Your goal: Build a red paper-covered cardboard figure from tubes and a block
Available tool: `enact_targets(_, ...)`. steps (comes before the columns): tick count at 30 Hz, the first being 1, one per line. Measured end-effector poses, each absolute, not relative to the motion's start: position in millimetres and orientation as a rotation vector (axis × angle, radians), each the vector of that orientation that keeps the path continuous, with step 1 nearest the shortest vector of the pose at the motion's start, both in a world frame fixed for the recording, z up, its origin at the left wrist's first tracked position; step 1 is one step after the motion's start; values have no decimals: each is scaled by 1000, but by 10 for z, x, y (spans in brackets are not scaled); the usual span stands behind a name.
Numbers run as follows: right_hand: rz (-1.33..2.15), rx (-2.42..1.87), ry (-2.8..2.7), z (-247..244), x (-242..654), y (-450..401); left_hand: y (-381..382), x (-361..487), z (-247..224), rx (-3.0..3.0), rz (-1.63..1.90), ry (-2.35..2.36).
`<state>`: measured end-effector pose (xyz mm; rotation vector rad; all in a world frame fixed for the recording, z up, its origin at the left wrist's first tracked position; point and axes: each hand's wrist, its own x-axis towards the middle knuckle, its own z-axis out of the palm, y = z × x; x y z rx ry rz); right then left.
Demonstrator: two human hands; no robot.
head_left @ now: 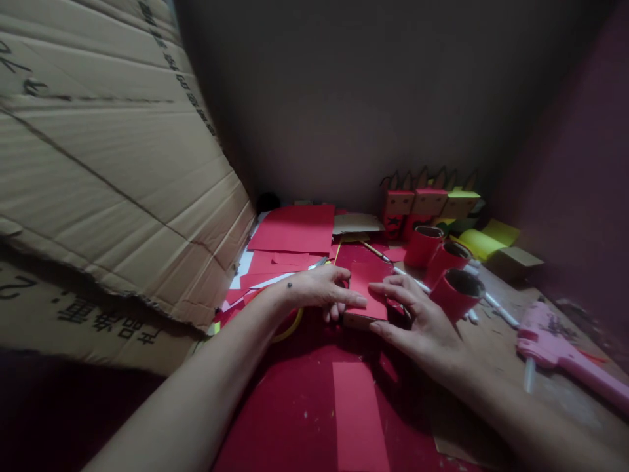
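Note:
Between my hands is a small cardboard box (366, 321) with a sheet of red paper (369, 278) over its top. My left hand (330, 288) grips the box's left side, its thumb lying on the paper and its other fingers down along the side. From the right, my right hand (417, 318) closes on the same box, fingers at the paper's edge and thumb at the near lower corner. A strip of red paper (358, 416) lies nearer me on the dark red table surface (289, 406). Scissors with a yellow handle (289, 330) are partly hidden beneath my left wrist.
Red paper sheets (295, 229) are piled at the back left, beside a large cardboard panel (113, 151). On the right stand red tubes (455, 295), cardboard figures (430, 200) with pointed tops, a folded yellow paper (484, 242) and a pink glue gun (550, 337).

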<state>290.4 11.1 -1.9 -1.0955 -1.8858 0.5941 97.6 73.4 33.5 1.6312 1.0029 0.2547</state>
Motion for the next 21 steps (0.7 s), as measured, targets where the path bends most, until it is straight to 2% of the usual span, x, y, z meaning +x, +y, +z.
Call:
enact_targets(14, 667, -1077, -1873, -44, 2900, 113, 684, 1009, 380, 1671, 466, 1097)
enact_targets(21, 672, -1082, -1873, -31, 2894, 115, 651, 1028, 390, 1592, 584, 988)
